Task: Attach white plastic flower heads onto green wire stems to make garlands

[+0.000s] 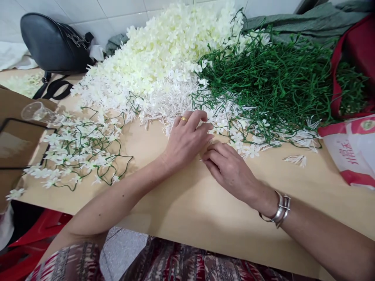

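My left hand, with a gold ring, rests on the wooden table with its fingers curled and pinched at the edge of a heap of white plastic flowers. My right hand, wearing silver bracelets, touches the left one, fingers closed in a pinch on a small piece I cannot make out. A tangle of green plastic stems lies just beyond both hands. Finished stems with white blossoms lie to the left.
A black bag sits at the back left. A clear plastic cup and a brown box stand at the left edge. A red and white plastic bag lies at the right, a red bag behind it.
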The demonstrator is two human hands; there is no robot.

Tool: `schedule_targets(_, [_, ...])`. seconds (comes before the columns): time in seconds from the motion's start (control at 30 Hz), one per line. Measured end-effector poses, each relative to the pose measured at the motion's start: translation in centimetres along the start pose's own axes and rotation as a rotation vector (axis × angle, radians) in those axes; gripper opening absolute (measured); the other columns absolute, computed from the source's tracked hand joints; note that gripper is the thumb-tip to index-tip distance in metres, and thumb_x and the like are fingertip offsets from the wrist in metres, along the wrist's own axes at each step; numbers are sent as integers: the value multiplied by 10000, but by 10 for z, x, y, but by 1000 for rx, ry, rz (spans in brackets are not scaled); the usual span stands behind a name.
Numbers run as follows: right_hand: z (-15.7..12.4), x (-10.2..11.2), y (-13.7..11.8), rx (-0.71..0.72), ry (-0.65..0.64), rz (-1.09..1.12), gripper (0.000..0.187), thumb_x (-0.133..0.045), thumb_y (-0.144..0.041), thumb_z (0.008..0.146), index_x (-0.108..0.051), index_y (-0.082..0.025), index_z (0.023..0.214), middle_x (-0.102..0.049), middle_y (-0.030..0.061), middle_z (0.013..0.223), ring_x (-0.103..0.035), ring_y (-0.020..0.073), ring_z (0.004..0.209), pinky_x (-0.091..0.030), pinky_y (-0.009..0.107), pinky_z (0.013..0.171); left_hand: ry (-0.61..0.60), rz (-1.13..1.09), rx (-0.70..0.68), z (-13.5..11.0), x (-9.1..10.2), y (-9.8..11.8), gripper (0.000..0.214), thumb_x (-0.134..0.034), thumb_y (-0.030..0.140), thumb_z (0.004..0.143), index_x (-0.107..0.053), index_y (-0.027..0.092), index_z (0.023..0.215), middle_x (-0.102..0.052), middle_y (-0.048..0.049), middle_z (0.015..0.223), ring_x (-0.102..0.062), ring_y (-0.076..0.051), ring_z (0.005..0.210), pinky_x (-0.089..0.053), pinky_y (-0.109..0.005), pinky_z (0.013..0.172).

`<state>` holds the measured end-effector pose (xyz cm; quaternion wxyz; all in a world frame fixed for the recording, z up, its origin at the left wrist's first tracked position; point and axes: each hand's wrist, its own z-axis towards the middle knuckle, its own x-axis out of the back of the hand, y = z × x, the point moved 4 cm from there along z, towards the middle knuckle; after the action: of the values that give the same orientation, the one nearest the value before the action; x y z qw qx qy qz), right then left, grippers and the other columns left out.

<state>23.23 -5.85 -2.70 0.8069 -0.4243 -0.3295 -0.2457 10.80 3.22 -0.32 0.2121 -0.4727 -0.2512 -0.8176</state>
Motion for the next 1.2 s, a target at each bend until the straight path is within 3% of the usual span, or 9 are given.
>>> schedule_targets(0.1, [0,-2,0,13,-20,-75,235,-470,-135,1057,-654,-207,930,-681,102,947,-576,261,901,-504,426,805,-54,8,3,13,-12,-3,109,-681,311,999,-755,230,997,-680,-103,1224,-579,-301,1178,-411,-446,976])
schedule_targets(0.2, [0,-2,0,-1,-21,-81,240,-472,-137,1054,-632,-214,892,-680,96,911,-565,258,875,-490,417,792,-40,-2,10,15,-13,-4,153,-638,301,1025,-760,232,964,-712,-91,1167,-591,-285,1139,-399,-444,967])
schedule_targets(0.4, [2,10,5,-70,129,97,181,-504,-142,1045,-586,-237,915,-685,47,843,-624,213,805,-516,371,762,248,-331,184,-1,31,-3,121,-696,349,1004,-776,258,1003,-732,-57,1088,-649,-211,999,-496,-397,949])
schedule_targets(0.5, [2,14,8,-119,177,184,158,-521,-164,1041,-593,-255,934,-719,39,886,-680,208,847,-544,370,774,276,-630,352,-17,41,-3,159,-744,402,970,-777,247,957,-751,-41,981,-663,-177,900,-538,-327,815])
schedule_targets(0.67, [0,16,13,-230,224,305,75,-592,-200,1017,-620,-265,991,-763,83,1153,-741,256,1112,-597,446,934,222,-1081,742,-41,22,-13,306,-836,506,863,-766,213,917,-764,-20,821,-698,-134,726,-541,-252,659])
schedule_targets(0.77, [-1,21,11,-227,271,316,91,-615,-195,1006,-628,-282,1031,-695,114,1352,-693,292,1260,-557,521,1069,205,-1307,842,-46,12,-13,365,-871,528,814,-733,200,894,-785,-25,841,-753,-144,750,-559,-234,660])
schedule_targets(0.87, [1,25,6,-163,279,259,142,-622,-163,991,-628,-299,1034,-687,108,1323,-701,294,1213,-564,536,1057,145,-1422,848,-46,8,-7,378,-858,533,830,-706,194,900,-802,-44,912,-776,-156,794,-593,-250,711])
schedule_targets(1.0, [4,30,7,-133,313,185,126,-639,-164,974,-630,-287,1000,-726,88,1127,-717,291,1118,-601,515,961,210,-1254,723,-47,13,-5,326,-769,509,930,-676,198,962,-770,-35,921,-768,-154,826,-610,-272,762])
schedule_targets(1.2, [5,36,17,-177,380,133,116,-651,-178,973,-630,-290,992,-734,81,1044,-719,278,1031,-595,487,891,272,-536,373,-49,31,-3,129,-682,312,1004,-678,219,1093,-706,-63,1041,-666,-159,904,-562,-311,795])
